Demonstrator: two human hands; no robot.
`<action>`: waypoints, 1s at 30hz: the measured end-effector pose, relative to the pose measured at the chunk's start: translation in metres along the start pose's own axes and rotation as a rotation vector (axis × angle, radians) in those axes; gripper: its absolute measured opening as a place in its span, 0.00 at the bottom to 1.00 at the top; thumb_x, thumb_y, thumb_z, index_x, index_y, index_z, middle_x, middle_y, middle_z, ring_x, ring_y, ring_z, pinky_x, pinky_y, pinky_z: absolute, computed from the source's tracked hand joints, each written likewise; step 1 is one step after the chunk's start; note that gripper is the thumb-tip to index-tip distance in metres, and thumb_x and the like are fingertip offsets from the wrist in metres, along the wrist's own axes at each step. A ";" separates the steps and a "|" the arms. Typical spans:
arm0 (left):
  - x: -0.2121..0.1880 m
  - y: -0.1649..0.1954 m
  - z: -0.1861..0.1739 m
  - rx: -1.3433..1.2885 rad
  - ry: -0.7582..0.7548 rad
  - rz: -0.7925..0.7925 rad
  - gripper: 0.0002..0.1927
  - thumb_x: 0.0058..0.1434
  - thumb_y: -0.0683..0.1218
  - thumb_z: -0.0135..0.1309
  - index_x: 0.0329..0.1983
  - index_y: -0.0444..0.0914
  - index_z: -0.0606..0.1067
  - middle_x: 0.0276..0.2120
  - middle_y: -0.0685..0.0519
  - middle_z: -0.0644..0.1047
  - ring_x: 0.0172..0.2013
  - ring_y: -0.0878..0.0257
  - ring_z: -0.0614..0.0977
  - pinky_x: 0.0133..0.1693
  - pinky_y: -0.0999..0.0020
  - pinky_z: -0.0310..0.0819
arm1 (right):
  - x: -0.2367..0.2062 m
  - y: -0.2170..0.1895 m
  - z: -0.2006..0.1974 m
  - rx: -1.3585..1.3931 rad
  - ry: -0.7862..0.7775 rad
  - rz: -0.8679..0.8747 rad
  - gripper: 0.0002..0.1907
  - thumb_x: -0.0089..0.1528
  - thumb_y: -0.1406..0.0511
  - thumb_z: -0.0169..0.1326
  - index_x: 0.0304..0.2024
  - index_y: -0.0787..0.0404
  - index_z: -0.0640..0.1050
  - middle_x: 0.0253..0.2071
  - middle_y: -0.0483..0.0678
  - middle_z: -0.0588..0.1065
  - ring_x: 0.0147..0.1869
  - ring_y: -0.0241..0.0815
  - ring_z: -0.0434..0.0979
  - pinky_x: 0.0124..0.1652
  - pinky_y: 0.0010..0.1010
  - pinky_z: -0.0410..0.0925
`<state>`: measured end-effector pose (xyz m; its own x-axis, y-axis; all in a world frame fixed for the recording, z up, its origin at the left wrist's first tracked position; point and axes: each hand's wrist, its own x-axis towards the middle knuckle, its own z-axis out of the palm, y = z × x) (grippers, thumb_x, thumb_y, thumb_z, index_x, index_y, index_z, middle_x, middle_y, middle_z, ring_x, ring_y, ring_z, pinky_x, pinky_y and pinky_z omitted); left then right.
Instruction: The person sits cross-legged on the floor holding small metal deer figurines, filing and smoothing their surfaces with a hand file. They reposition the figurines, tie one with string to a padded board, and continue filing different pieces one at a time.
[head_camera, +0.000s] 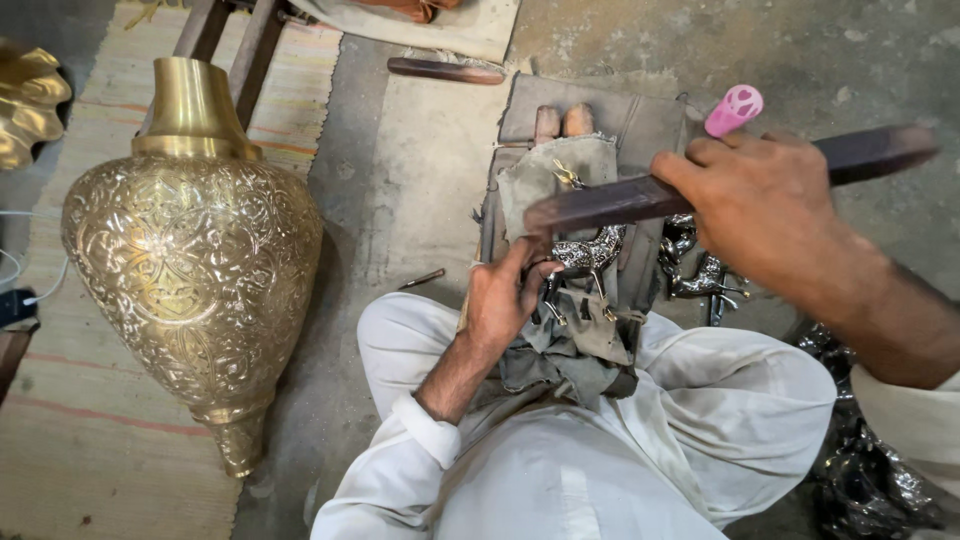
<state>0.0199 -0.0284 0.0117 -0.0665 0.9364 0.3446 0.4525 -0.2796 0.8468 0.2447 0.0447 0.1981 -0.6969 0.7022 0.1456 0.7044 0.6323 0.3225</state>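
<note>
Metal figurine (590, 250): left hand (505, 300) steadies; right hand (765, 215) grips wooden bar (620, 203).

Concrete floor (420, 180) — striped woven mat (90, 440) on it, engraved brass vessel (195, 260) lying across mat edge.

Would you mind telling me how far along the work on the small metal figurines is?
Done: nothing clearly finished. In hand: the left hand steadies a silver animal figurine on a cloth-covered block while the right hand holds a dark wooden bar over it. Left: more silver figurines wait beside.
</note>
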 end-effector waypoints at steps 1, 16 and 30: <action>0.001 0.000 -0.001 -0.005 0.006 0.002 0.14 0.64 0.43 0.64 0.48 0.37 0.73 0.35 0.44 0.83 0.36 0.47 0.86 0.31 0.58 0.79 | 0.001 -0.001 0.001 0.058 0.027 0.011 0.22 0.50 0.69 0.64 0.48 0.52 0.78 0.37 0.45 0.78 0.42 0.49 0.81 0.40 0.41 0.72; -0.001 0.006 -0.002 -0.119 0.032 -0.018 0.15 0.63 0.41 0.63 0.49 0.34 0.72 0.37 0.44 0.85 0.41 0.53 0.89 0.37 0.66 0.82 | 0.000 0.000 0.007 0.095 -0.098 0.072 0.21 0.53 0.68 0.61 0.50 0.54 0.76 0.36 0.47 0.79 0.41 0.53 0.82 0.36 0.44 0.72; 0.014 0.019 0.005 0.011 -0.072 0.051 0.14 0.65 0.45 0.61 0.51 0.39 0.72 0.35 0.45 0.84 0.33 0.45 0.86 0.31 0.56 0.78 | -0.041 0.016 0.042 0.599 -0.239 0.258 0.22 0.56 0.59 0.64 0.51 0.56 0.76 0.32 0.55 0.80 0.33 0.58 0.81 0.33 0.47 0.69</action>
<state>0.0326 -0.0197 0.0307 0.0213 0.9338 0.3571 0.4631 -0.3258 0.8242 0.2908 0.0395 0.1585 -0.4972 0.8635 -0.0844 0.8442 0.4590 -0.2768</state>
